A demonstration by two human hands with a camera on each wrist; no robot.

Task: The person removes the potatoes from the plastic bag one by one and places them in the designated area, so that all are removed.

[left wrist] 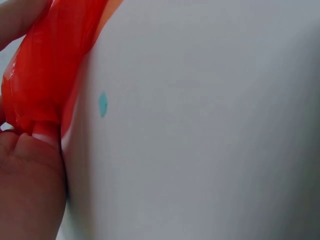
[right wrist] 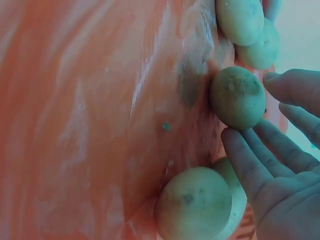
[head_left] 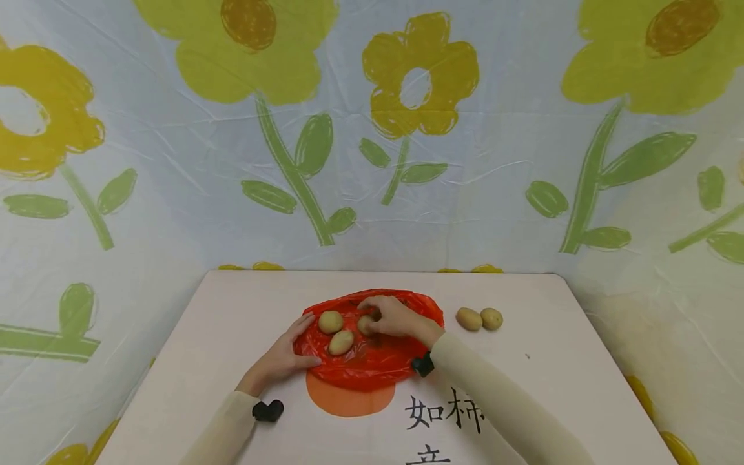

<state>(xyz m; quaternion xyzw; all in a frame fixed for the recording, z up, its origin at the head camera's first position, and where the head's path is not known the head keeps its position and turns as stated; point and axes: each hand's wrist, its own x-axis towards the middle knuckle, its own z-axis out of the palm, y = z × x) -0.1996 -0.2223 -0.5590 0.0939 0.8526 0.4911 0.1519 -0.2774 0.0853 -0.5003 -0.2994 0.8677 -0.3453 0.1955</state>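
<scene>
A red plastic bag [head_left: 372,365] lies spread on the table, its rim folded into an oval. At its left edge my left hand [head_left: 279,354] holds the rim; in the left wrist view bunched red film sits against the palm. Two pale potatoes [head_left: 341,342] show inside the bag near that hand. My right hand [head_left: 401,318] reaches over the bag, thumb and fingers spread around another potato [right wrist: 238,97] with fingertips right at its skin. The right wrist view shows more potatoes [right wrist: 195,204] on either side of it. Part of the bag's inside is hidden under the right hand.
To the right of the bag, two potatoes [head_left: 469,319] lie side by side on the pale table [head_left: 250,303]. Its cover has an orange print [head_left: 349,402] and dark lettering in front. A flower-patterned sheet [head_left: 494,213] hangs behind and along the sides.
</scene>
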